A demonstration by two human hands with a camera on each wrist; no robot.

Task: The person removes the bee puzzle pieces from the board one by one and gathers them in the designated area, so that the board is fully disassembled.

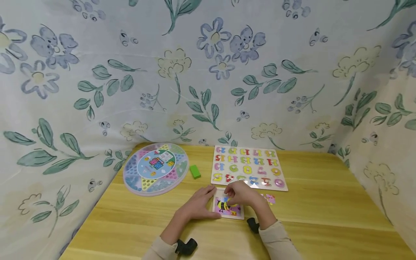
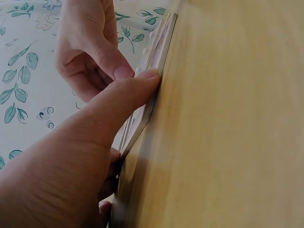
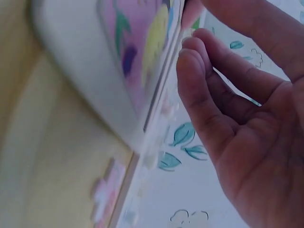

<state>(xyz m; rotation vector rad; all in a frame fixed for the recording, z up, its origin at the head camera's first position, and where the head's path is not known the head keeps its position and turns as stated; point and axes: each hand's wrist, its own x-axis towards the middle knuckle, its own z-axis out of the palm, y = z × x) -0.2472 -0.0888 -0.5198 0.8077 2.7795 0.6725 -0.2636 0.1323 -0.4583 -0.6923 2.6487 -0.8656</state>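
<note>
In the head view a small framed picture puzzle [image 1: 219, 209] with a black-and-yellow bee on pink lies on the wooden table. My left hand [image 1: 199, 205] grips this puzzle at its left side, the thumb [image 2: 142, 81] along the near edge and the fingers round toward the far edge. Over the picture my right hand [image 1: 241, 193] bends down, its fingertips close to the bee. Several of its fingers [image 3: 192, 90] curl in toward the palm in the right wrist view. I cannot tell whether thumb and forefinger pinch a piece.
Pink puzzle pieces [image 1: 269, 198] lie right of the frame, partly behind the right wrist. Behind it is a number board [image 1: 240, 169]. A round star-patterned game box [image 1: 131, 180] and a green block [image 1: 195, 172] lie to the left. Flowered cloth [image 1: 208, 108] hangs behind the table.
</note>
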